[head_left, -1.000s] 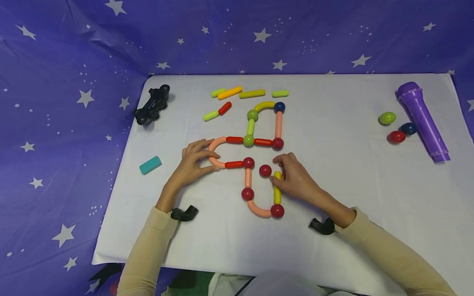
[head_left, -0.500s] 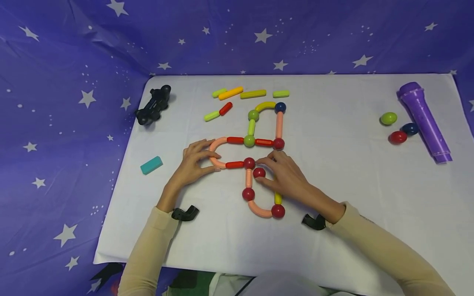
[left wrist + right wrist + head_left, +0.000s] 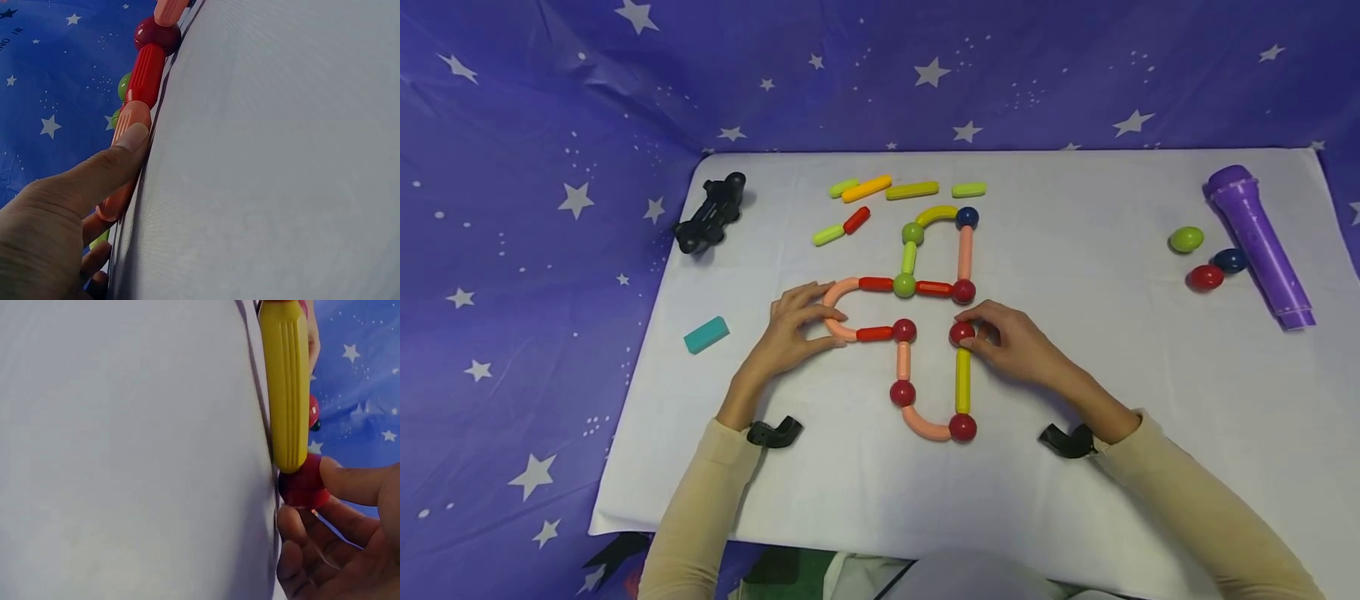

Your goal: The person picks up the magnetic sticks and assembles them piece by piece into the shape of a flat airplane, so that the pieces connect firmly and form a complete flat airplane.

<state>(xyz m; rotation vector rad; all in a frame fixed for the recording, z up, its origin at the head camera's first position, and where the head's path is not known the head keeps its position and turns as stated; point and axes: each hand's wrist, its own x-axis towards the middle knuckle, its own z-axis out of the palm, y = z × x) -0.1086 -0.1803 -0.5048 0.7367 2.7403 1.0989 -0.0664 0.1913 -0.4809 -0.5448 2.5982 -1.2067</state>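
Observation:
My left hand holds the pink curved stick at the left end of a chain of magnetic sticks and balls; in the left wrist view its thumb lies on that stick. With thumb and fingertips, my right hand pinches a red ball, which touches the upper end of a yellow stick. Below, that stick meets another red ball, joined by a pink curve to the rest of the chain. A gap separates the pinched ball from the red ball to its left.
Above is the chain's upper loop with a blue ball. Loose sticks lie at the back. A black toy and teal block are at left. A purple tube and egg-shaped pieces lie at right.
My right hand took hold of the loose red ball inside the lower loop and brought it right and up to the yellow stick's upper end. My left hand stayed in place.

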